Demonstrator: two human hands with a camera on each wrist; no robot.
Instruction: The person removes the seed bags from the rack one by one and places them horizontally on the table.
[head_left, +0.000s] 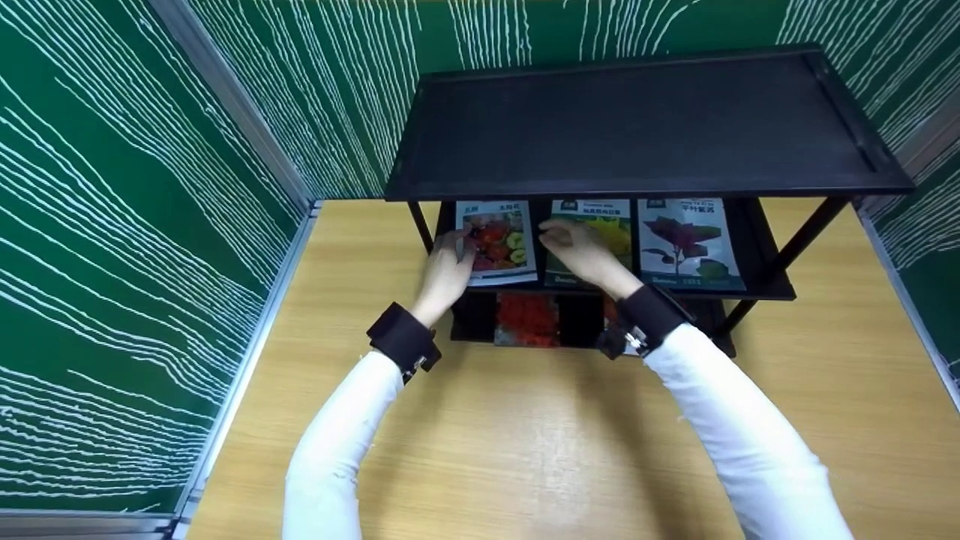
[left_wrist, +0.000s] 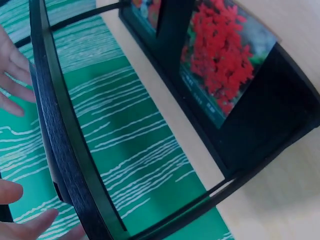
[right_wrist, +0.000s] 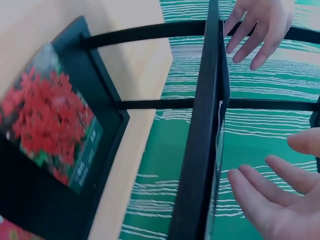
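On the middle shelf [head_left: 540, 286] of a black rack lie three seed packets. My left hand [head_left: 450, 262] is at the left edge of the packet with colourful flowers [head_left: 496, 244], its thumb and fingers spread apart in the left wrist view. Over the left part of the yellow-flower packet [head_left: 611, 234] hovers my right hand [head_left: 581, 251], fingers loosely bent and nothing held, as the right wrist view shows. To its right lies the purple-leaf packet [head_left: 686, 247]. Below, a red-flower packet [left_wrist: 220, 55] rests on the bottom shelf [left_wrist: 270, 110].
The rack's black top shelf [head_left: 630, 127] overhangs the packets, and thin posts [head_left: 810, 236] hold it up at the corners. Another packet on the bottom shelf is partly hidden by my right wrist. Green panels [head_left: 112, 262] with white lines surround the wooden table [head_left: 510, 442].
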